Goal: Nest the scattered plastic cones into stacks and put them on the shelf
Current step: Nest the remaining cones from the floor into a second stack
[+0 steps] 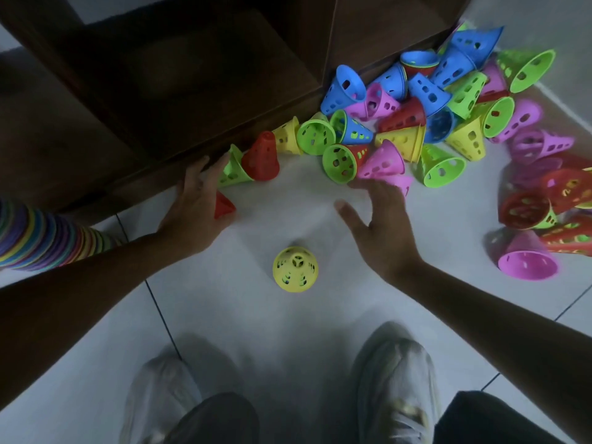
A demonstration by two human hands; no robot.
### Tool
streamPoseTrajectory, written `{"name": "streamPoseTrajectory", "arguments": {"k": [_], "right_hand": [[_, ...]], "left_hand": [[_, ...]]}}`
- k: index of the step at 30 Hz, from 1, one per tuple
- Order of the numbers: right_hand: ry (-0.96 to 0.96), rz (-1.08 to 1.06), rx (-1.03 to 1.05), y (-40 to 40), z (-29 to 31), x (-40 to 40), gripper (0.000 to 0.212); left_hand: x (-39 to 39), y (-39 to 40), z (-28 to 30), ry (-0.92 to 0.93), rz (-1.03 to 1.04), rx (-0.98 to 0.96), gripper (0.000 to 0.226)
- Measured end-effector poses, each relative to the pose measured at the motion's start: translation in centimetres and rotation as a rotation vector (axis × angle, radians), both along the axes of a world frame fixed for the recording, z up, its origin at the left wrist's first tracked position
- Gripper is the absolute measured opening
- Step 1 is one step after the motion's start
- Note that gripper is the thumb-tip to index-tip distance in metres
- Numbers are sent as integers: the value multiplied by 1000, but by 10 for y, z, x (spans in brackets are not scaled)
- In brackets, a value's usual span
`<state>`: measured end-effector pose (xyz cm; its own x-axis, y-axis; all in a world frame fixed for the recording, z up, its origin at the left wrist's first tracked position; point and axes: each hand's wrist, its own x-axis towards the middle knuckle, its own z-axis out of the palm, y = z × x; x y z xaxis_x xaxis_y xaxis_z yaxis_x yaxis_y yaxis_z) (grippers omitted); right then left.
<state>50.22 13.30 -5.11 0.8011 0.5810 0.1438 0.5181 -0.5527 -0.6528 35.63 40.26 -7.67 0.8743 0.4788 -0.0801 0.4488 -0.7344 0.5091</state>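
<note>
- On the white tiled floor (320, 315): scattered plastic cones (400, 123), blue, pink, green, yellow, red, heaped against the dark wooden shelf (160, 75).
- Yellow cone (295, 269), upright, alone between both forearms.
- Nested multicolour stack (48, 238), lying at far left.
- Left hand (195, 206): fingers spread, reaching a green cone (232, 171) beside a red cone (261, 157).
- Right hand (381, 219): fingers spread, fingertips at a pink cone (382, 161).
- Two shoes (394, 379), below.

Head view, looking steeply down, near floor (288, 331)
</note>
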Motion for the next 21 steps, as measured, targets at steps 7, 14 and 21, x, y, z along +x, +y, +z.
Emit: {"name": "streamPoseTrajectory", "arguments": {"k": [7, 14, 21], "right_hand": [[-69, -147, -166, -11, -21, 59, 72], [28, -76, -202, -5, -28, 77, 68], [21, -64, -170, -2, -25, 83, 42]], "left_hand": [[23, 7, 2, 5, -75, 81, 107], [38, 14, 5, 129, -226, 197, 90], [46, 5, 12, 109, -206, 224, 48]]}}
